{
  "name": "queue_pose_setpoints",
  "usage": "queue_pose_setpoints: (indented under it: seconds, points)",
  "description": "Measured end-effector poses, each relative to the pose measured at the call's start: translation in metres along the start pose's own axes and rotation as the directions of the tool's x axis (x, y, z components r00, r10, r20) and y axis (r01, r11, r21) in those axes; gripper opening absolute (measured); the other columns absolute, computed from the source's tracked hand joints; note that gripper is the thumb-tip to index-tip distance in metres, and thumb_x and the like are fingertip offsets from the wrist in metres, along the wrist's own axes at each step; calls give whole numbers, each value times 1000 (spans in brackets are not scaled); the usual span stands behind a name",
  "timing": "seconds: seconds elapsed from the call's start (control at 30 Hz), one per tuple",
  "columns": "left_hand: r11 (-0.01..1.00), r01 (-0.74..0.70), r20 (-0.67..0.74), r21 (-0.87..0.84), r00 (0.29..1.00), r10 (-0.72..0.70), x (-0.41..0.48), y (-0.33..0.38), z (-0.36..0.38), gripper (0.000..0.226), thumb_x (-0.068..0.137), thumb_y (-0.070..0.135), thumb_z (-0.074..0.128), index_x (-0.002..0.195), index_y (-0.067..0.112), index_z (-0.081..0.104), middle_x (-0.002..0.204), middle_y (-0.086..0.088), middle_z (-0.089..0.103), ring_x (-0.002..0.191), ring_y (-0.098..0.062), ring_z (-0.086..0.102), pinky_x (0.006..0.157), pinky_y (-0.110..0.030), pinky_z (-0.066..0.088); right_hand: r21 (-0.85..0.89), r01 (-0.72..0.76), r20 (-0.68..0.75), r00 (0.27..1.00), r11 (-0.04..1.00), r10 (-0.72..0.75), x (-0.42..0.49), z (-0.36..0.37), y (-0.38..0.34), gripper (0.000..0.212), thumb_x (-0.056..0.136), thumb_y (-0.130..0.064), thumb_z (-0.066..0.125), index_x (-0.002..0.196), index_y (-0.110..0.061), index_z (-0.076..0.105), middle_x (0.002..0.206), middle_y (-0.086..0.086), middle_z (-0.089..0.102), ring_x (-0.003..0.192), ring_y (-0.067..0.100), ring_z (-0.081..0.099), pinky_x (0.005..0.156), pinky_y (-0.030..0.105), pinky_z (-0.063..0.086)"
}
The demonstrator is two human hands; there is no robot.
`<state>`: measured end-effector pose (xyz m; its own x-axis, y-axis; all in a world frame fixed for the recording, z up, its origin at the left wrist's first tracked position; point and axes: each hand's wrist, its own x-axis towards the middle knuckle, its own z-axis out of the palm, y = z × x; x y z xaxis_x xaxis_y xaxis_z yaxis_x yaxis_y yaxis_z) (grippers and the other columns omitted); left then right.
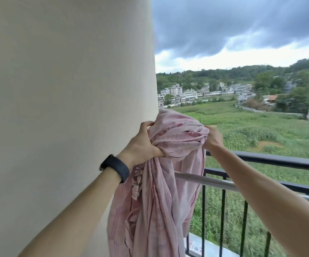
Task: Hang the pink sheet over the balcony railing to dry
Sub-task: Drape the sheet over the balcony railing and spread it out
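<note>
The pink sheet (170,138), patterned with darker red bands, is bunched up and held high in front of me, its long folds hanging down past the railing. My left hand (142,143), with a black band on the wrist, grips the bunch on its left side. My right hand (213,138) clutches the bunch at its right side. The black balcony railing (272,160) runs from behind the sheet to the right edge, below both hands. A silver metal rod (209,180) lies just inside the railing, partly hidden by the cloth.
A broad cream wall (66,108) fills the left half, close to my left arm. Black vertical bars (224,210) stand under the railing. Beyond lie green fields, distant houses, hills and dark clouds.
</note>
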<state>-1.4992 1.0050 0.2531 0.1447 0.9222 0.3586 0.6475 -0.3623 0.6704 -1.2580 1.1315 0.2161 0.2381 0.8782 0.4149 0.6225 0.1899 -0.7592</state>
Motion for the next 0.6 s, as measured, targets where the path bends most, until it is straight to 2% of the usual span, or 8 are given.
queue_pose_setpoints:
  seconds: [0.07,0.13,0.2,0.27,0.3,0.4,0.47,0.6]
  points:
    - [998,-41,-116,56,992,48,-9,7,35,105,61,38,89,142,34,22,127,8,50,112,-17,55,91,-30,45,-40,6,63,998,999,-4,-10,-28,17,22,97,-26,59,109,-12,70,108,11,72,93,28,64,79,35,52]
    - [991,-97,-208,92,972,114,-28,8,75,110,62,43,87,144,36,14,126,7,46,111,-16,53,86,-33,49,-113,46,295,955,993,-10,-22,-56,25,37,95,-22,65,130,-11,58,123,9,65,105,24,60,83,30,50]
    - [996,-80,-26,24,996,81,-48,0,115,132,56,53,88,148,43,-5,135,10,40,117,-11,49,94,-32,49,-225,86,394,919,970,10,-40,-83,31,48,92,-9,64,139,-9,51,138,9,57,120,23,56,91,27,49]
    - [990,74,250,-119,967,-42,-64,-14,146,148,53,62,89,146,48,-26,154,5,32,135,-14,41,109,-32,40,-196,152,293,952,969,-90,-69,-100,42,49,90,-8,62,138,-15,53,142,4,56,124,20,55,101,32,48]
    - [969,155,315,-190,945,-89,-69,-21,158,148,55,63,88,145,48,-28,160,3,23,143,-16,33,114,-33,34,-145,184,201,967,972,-153,-88,-104,49,44,92,-17,63,136,-19,56,140,0,59,120,17,58,101,33,48]
    - [875,266,204,-404,959,-197,-73,-26,169,114,73,53,82,149,47,-3,159,-3,26,142,-22,35,115,-38,32,-169,253,130,964,953,-233,-144,-105,68,42,94,-44,60,132,-27,58,135,-4,62,118,17,58,100,35,47]
    - [831,290,109,-475,956,-272,-67,-21,167,83,80,54,74,140,40,17,150,-1,36,132,-21,42,107,-39,38,-291,267,147,961,919,-233,-174,-97,83,47,95,-46,56,137,-24,55,137,-2,61,129,19,48,107,37,40]
    - [754,337,-54,-565,896,-441,-47,-15,168,53,89,45,65,120,27,26,129,-2,47,107,-18,52,90,-35,43,-455,339,118,939,823,-322,-198,-85,94,56,97,-41,52,147,-15,44,143,3,56,136,24,41,116,40,30]
